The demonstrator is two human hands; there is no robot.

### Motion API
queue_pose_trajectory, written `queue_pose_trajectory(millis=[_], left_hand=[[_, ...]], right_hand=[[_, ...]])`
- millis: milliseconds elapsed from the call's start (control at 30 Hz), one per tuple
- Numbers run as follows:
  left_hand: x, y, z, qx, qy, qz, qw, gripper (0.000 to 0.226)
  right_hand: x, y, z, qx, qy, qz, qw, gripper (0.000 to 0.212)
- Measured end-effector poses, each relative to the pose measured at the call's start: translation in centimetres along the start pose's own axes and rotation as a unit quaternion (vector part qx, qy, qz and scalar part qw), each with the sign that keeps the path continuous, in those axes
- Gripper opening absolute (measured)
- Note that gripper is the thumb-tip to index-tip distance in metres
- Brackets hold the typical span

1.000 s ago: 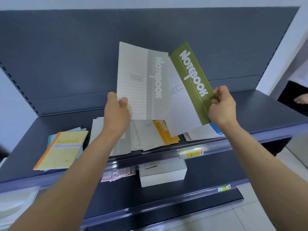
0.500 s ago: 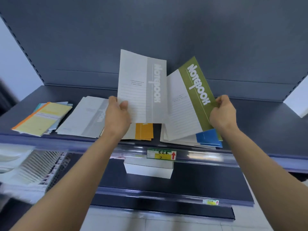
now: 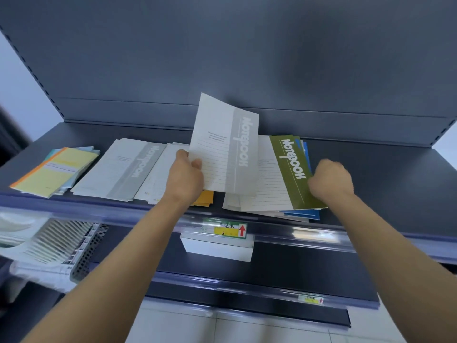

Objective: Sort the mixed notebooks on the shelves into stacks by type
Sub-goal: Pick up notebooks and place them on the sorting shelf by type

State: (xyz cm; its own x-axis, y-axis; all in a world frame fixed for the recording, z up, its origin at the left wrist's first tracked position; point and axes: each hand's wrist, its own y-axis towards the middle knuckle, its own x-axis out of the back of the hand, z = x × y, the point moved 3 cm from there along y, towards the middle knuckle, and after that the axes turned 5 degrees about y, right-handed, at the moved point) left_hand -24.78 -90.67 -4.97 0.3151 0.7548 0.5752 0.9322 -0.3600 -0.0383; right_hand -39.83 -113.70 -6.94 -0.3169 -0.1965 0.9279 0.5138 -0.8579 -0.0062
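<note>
Grey notebook (image 3: 222,144) above left grip (image 3: 185,177), green notebook (image 3: 291,169) left of right grip (image 3: 331,180)

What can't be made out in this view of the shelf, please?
Head view:
Orange notebook: mostly hidden by the left hand and its grey notebook.
Blue notebooks: covered by the green notebook; number unclear.
Right hand: its back hides any grip on the green notebook.
Lower shelf label: too small to read.
</note>
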Motion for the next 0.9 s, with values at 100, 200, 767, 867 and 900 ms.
queue_pose_trajectory(millis=[100,200,767,867,900], left_hand=[[-1.1,0.3,-0.7,-0.002,-0.004,0.014,1.000,0.004],[-1.4,0.5,-1.0,-0.008,-0.006,0.010,1.000,0.004],[11.3,2.7,9.5,0.104,0.097,-0.113,0.983,0.025],[13.3,4.2,11.6,0.118,0.116,-0.110,0.980,0.030],[13.8,4.9,12.2,0.121,0.126,-0.103,0.979,0.030]], right_hand=[[1.5,0.3,1.2,0.081,0.012,-0.021,0.996,0.020],[3.0,0.1,2.7,0.149,0.029,-0.041,0.988,0.017],[2.2,-4.1,20.4,0.429,0.064,-0.045,0.900,0.025],[1.6,-5.1,23.5,0.438,0.062,-0.047,0.896,0.026],[1.4,-5.5,24.5,0.441,0.060,-0.050,0.894,0.026]])
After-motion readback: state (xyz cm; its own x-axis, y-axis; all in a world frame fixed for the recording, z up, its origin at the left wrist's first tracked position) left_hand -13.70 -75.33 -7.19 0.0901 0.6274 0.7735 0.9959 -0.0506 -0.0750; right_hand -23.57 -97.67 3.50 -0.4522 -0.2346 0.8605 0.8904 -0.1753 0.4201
